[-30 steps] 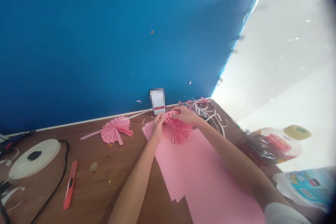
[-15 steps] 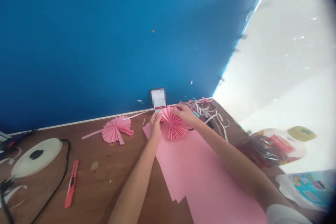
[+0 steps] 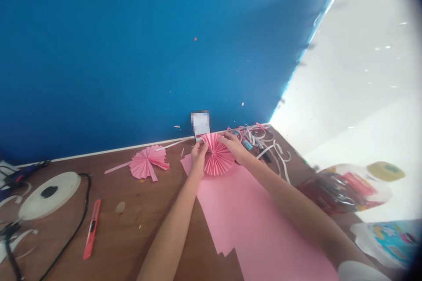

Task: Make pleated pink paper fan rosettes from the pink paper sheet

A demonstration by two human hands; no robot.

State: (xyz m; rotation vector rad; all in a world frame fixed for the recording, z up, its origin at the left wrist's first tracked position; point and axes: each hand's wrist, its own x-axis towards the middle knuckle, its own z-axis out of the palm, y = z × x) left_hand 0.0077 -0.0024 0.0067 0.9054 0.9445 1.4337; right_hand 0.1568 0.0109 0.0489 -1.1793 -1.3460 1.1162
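Note:
A pink pleated paper fan (image 3: 217, 158) stands spread out near the back of the brown table (image 3: 138, 210), over a large pink paper sheet (image 3: 250, 219). My left hand (image 3: 198, 156) pinches the fan's left edge with closed fingers. My right hand (image 3: 232, 144) grips its upper right edge, fingers pressed on the folds. A second pink pleated fan (image 3: 147, 163) lies flat to the left, untouched.
A red utility knife (image 3: 92, 227) lies at the left front beside a black cable (image 3: 70, 237) and a white round disc (image 3: 49, 189). A phone (image 3: 201, 125) leans on the blue wall (image 3: 148, 52). Paper strips (image 3: 263, 142) pile at the back corner. A clear bag of supplies (image 3: 346, 186) sits right.
The fan has spread wider and risen more upright between my hands. Both hands have shifted slightly toward the wall with it.

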